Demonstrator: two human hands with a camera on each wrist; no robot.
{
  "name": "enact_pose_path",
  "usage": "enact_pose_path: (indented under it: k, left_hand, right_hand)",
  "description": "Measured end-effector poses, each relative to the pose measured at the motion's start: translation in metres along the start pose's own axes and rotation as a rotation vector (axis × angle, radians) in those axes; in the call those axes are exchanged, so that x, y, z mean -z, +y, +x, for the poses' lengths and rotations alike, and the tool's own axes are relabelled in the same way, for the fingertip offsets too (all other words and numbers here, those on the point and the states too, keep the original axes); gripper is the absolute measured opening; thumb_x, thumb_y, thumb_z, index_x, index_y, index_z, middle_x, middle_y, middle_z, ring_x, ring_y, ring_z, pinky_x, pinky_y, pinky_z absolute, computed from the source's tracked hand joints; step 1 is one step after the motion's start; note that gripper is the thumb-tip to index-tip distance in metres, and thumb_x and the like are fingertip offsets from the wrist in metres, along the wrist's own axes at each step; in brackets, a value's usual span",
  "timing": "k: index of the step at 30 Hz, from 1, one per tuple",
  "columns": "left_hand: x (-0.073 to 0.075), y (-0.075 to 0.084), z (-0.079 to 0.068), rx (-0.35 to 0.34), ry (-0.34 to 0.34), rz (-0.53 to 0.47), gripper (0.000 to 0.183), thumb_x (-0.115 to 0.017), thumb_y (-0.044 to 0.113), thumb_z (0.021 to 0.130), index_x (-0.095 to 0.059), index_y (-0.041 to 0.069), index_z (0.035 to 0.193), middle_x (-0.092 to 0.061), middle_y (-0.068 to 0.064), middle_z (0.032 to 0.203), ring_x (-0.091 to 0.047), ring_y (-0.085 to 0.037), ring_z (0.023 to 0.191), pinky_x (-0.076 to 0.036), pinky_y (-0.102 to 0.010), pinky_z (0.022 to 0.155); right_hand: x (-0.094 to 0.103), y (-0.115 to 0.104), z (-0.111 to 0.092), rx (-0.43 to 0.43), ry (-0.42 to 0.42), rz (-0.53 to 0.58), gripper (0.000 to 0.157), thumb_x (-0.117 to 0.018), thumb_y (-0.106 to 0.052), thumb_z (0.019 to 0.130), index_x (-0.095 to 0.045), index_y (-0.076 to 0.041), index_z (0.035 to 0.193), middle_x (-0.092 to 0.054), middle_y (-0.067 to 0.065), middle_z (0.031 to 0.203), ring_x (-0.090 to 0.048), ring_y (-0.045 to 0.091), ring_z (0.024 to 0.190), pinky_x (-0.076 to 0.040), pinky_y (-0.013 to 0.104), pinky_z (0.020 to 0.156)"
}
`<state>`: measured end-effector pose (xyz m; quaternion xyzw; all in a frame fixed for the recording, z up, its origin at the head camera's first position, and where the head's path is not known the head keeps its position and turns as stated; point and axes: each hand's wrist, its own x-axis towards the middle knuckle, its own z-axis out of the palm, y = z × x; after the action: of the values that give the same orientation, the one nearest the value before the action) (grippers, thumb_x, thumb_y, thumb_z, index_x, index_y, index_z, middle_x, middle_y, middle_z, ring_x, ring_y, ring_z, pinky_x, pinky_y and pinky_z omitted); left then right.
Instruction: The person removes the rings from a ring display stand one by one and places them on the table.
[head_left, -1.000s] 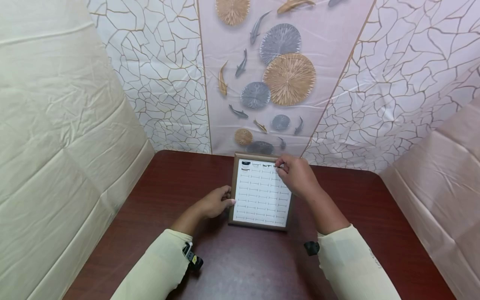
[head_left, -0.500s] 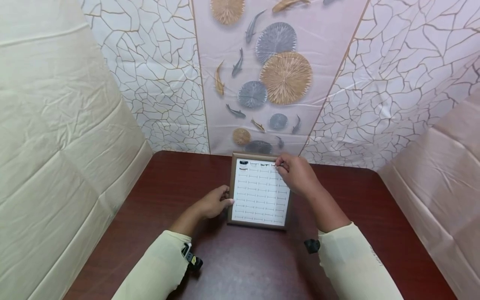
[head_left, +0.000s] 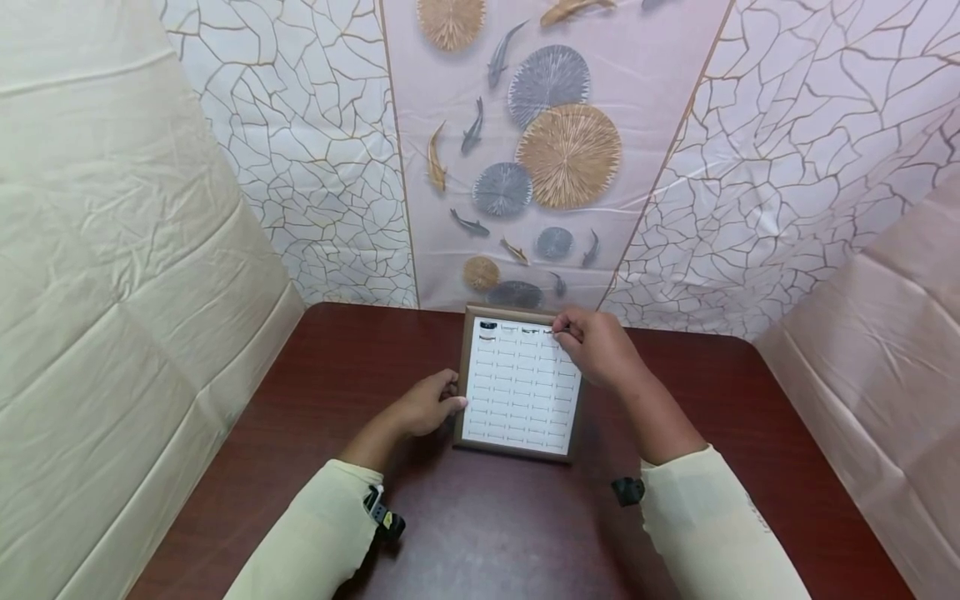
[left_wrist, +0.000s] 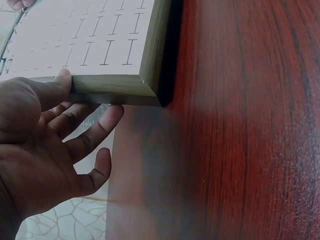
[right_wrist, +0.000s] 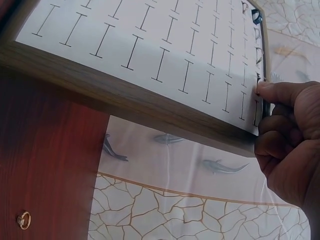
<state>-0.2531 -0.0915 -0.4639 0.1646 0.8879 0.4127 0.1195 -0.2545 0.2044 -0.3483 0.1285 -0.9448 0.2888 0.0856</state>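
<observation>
A wood-framed ring display board (head_left: 521, 392) stands tilted on the table, its white face lined with rows of slits. My left hand (head_left: 429, 405) holds its left edge, thumb on the front and fingers behind, as the left wrist view also shows. A wide black ring (head_left: 488, 326) sits in the top left slit, with a reddish ring (head_left: 487, 338) just below. Along the top row sit a pale ring (head_left: 509, 329) and a darker one (head_left: 529, 331). At the top right, my right hand (head_left: 600, 348) pinches a small ring (right_wrist: 258, 83) at a slit, its fingertips partly covering it.
A gold ring (right_wrist: 23, 220) lies on the dark red wooden table (head_left: 480, 533), seen in the right wrist view. Behind the table hangs a patterned cloth (head_left: 457, 258) with fish and discs. Beige padded panels (head_left: 150, 292) stand along both sides.
The head view has shifted slightly. The left hand keeps its hold on the board, and the right hand stays at the top right slit with barely any movement.
</observation>
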Motion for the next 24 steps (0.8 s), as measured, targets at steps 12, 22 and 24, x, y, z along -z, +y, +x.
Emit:
enact_pose_path:
  k: [12,22,24]
  left_hand:
    - [0.000,0.002,0.000,-0.001,0.008,0.046,0.028,-0.067,0.017,0.110,-0.058,0.000,0.130,-0.070,-0.018,0.124,-0.070,-0.028,0.109,-0.054,-0.051,0.104]
    - [0.001,0.005,-0.002,0.008,0.005,0.028,0.033,-0.065,0.016,0.110,-0.057,-0.003,0.136,-0.072,-0.019,0.125,-0.072,-0.028,0.106,-0.055,-0.051,0.105]
    - [0.001,0.006,-0.002,0.009,0.001,0.017,0.036,-0.065,0.016,0.110,-0.056,-0.004,0.138,-0.072,-0.019,0.124,-0.073,-0.028,0.105,-0.055,-0.051,0.106]
  right_hand:
    - [0.006,0.008,-0.005,-0.029,-0.007,0.139,0.008,-0.067,-0.007,0.108,-0.074,-0.005,0.108,-0.048,-0.002,0.066,-0.043,0.016,0.062,-0.041,0.030,0.060]
    - [0.019,0.013,-0.013,-0.044,-0.003,0.202,0.009,-0.067,-0.008,0.107,-0.074,-0.002,0.110,-0.045,-0.003,0.066,-0.040,0.016,0.061,-0.038,0.030,0.058]
    - [0.020,0.016,-0.015,-0.045,0.010,0.204,0.008,-0.068,-0.007,0.107,-0.074,-0.002,0.108,-0.045,-0.003,0.066,-0.040,0.015,0.061,-0.038,0.029,0.058]
